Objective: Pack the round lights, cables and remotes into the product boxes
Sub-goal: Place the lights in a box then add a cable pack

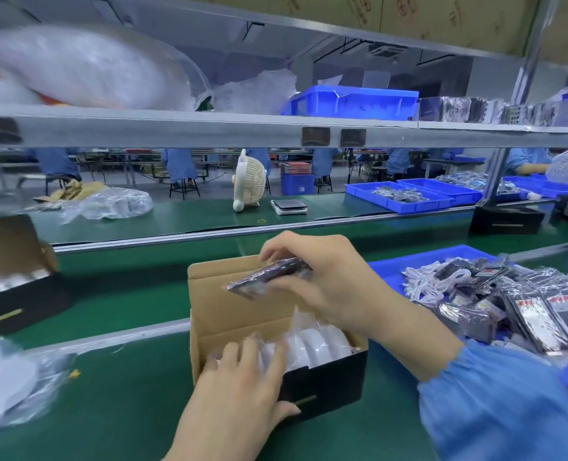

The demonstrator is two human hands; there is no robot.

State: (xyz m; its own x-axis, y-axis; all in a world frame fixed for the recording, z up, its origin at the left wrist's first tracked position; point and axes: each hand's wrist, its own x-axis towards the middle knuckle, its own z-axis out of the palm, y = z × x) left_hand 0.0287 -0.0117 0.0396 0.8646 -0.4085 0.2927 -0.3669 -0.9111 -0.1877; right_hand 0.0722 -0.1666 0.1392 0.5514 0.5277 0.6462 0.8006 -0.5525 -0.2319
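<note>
A long green bench (116, 394) runs across in front of the person, and the open product box (242, 294), black outside and brown card inside, stands on it as the fixed mark for everything else. Above and behind the box a grey shelf (209, 128) carries bulging plastic bags (86, 68) and a blue crate (356, 103). To the right of the box, close by, a blue tray (389, 271) is heaped with bagged remotes and white cables (422, 281). Left of the box, well apart, lies a second black box (20, 301) with its flap up; nearer the bench edge on that side sits a blurred bag of white round lights (6, 377). Beyond the box, past the metal rail, a small cream fan (249, 181) and a flat scale (289, 206) stand on the far belt.

Inside the box, wrapped round lights (316, 344) stand in a row at its right end. The left hand (242, 387) lies over the box's near wall, fingers straight on the plastic wrapping. The right hand (326, 281) hangs above the box opening, pinching a dark bagged remote (266, 277) tilted downward at its left end.
</note>
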